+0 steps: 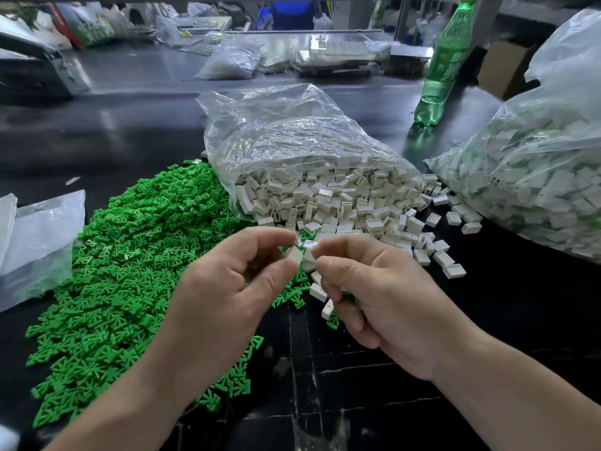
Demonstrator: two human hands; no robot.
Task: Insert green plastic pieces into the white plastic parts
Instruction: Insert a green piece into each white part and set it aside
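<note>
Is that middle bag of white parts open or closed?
Open: white parts spill out of the bag onto the table.

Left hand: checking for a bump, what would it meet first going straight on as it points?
Probably the right hand, close beyond the small white plastic part the left hand pinches.

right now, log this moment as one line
phase: joining | left hand: pinches white part | right hand: pinches blurred piece against it | green pile: left | white-parts bag: open, behind hands
</note>
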